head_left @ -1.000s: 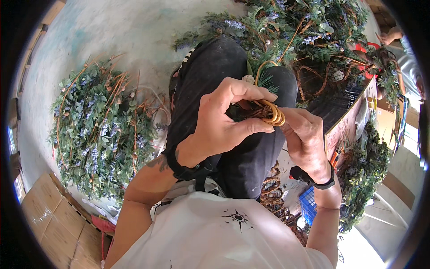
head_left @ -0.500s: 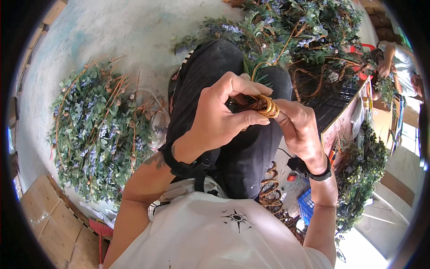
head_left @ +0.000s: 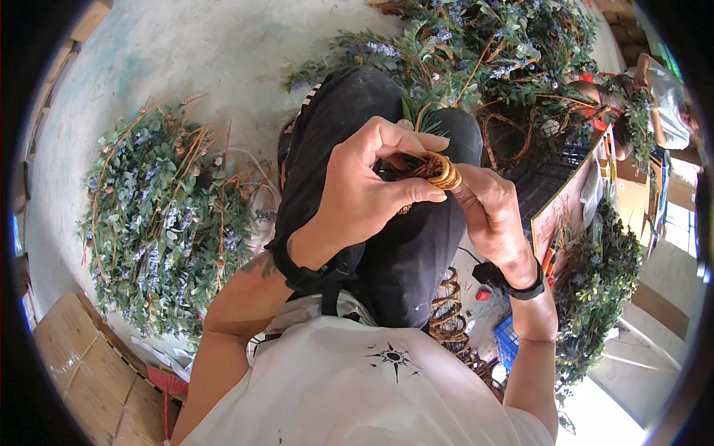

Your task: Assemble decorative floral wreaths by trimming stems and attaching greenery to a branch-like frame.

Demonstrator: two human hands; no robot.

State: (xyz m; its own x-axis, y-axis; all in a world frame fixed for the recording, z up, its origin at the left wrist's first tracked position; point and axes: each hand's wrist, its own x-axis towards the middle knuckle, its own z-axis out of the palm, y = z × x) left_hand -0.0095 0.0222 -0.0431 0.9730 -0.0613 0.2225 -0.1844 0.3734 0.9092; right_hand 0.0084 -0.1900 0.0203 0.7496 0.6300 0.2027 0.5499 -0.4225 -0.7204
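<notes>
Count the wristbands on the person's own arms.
2. A black strap on the left wrist, below the left hand; a black band on the right wrist, below the right hand.

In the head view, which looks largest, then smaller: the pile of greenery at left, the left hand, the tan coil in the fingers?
1. Pile of greenery
2. Left hand, though nearness to the camera enlarges it
3. Tan coil

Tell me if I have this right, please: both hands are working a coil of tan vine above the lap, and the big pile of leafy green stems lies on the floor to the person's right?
Not quite. The head view shows the big pile of leafy green stems on the floor to the person's left. The rest holds: the left hand and right hand both grip the coil of tan vine above the lap.
</notes>
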